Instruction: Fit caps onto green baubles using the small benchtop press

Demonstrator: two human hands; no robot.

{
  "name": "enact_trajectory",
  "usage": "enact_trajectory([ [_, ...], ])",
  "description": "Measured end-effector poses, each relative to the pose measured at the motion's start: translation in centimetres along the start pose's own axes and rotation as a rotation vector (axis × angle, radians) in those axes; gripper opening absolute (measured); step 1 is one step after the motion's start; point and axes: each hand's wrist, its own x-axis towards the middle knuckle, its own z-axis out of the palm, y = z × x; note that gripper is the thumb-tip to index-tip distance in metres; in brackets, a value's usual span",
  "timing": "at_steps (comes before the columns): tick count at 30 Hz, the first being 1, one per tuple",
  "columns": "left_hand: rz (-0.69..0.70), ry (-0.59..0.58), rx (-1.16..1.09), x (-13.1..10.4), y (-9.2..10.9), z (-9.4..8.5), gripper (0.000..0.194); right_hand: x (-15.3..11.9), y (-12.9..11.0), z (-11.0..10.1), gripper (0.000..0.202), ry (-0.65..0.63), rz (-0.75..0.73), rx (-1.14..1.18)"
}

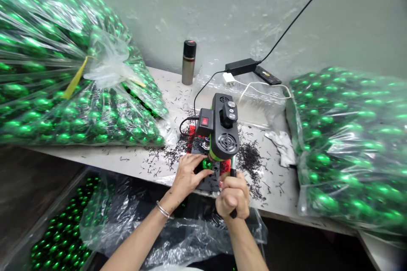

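Observation:
A small shiny green ball (207,164) sits under the head of a black bench press machine (225,129), between the thumb and fingers of my left hand (190,172). My right hand (233,196) is wrapped round the black lever handle (233,172) at the machine's right front. The machine has a red switch (204,121) on a side box and stands on a dark base with red parts. Its head partly hides the ball's top. Around the base lie many short black shavings (249,155).
Large clear bags of green balls stand left (63,114) and right (346,148). An open bag of balls (63,237) is below the table edge. Behind are a flask (189,62), a power adapter (242,67), white cables and a phone (267,75). A white cloth (284,148) lies right.

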Motion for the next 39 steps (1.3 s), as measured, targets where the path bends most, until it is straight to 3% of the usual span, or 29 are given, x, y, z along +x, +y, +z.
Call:
enact_trajectory([
  [2,-0.002,0.01,-0.006,-0.1,-0.1,0.1,0.033,0.0,0.0,0.4,0.034,0.109,0.012,0.069],
  [7,-0.001,0.0,-0.012,0.1,-0.1,0.2,0.034,0.6,-0.1,0.3,0.033,0.048,0.004,0.075],
  [13,-0.032,0.012,-0.047,-0.3,0.5,-0.2,0.034,6.5,-2.3,-2.0,0.029,0.08,0.139,0.126],
  [17,0.002,0.019,-0.024,-3.2,1.2,-2.3,0.041,9.2,-3.1,-2.7,0.03,0.043,0.212,0.151],
  [21,0.061,0.019,0.111,-4.7,1.0,-5.3,0.064,8.4,-2.9,-2.4,0.03,0.078,0.142,0.165],
  [23,0.083,0.074,0.219,-3.2,0.3,-6.8,0.053,7.8,-2.6,-2.2,0.03,0.088,0.115,0.166],
  [26,0.075,0.14,0.449,1.6,-1.4,-8.9,0.031,7.2,-2.5,-2.1,0.029,0.086,0.095,0.164],
  [30,-0.117,-0.13,0.788,8.7,-4.2,-11.0,0.032,7.1,-2.5,-2.2,0.029,0.073,0.082,0.156],
  [31,-0.157,-0.142,0.818,10.0,-4.9,-11.3,0.029,7.1,-2.5,-2.2,0.029,0.068,0.087,0.151],
  [34,-0.21,-0.117,0.841,12.3,-6.3,-11.5,0.025,7.0,-2.6,-2.2,0.029,0.057,0.101,0.133],
  [39,-0.251,-0.038,0.822,13.5,-6.8,-11.1,0.03,6.9,-2.8,-2.2,0.027,0.051,0.088,0.133],
])
